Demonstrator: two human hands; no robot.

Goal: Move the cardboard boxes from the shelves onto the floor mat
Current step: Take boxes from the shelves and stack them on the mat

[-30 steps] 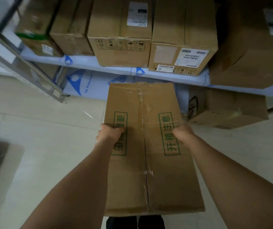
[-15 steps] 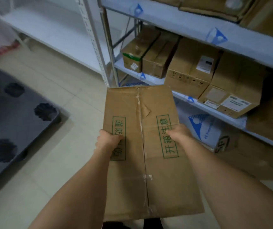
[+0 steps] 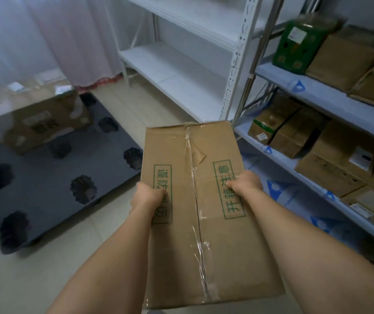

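While you carry it clear of the floor in front of you, the taped cardboard box [image 3: 202,214] sits between your left hand [image 3: 148,196] and right hand [image 3: 245,183], each closed on a long side edge with fingers curled over the top face, apparently to keep the load level. Destination: dark floor mat [image 3: 45,200], ahead to your left, one box [image 3: 45,123] already on its far part. Remaining stock: boxes on the shelves [image 3: 317,103] at your right.
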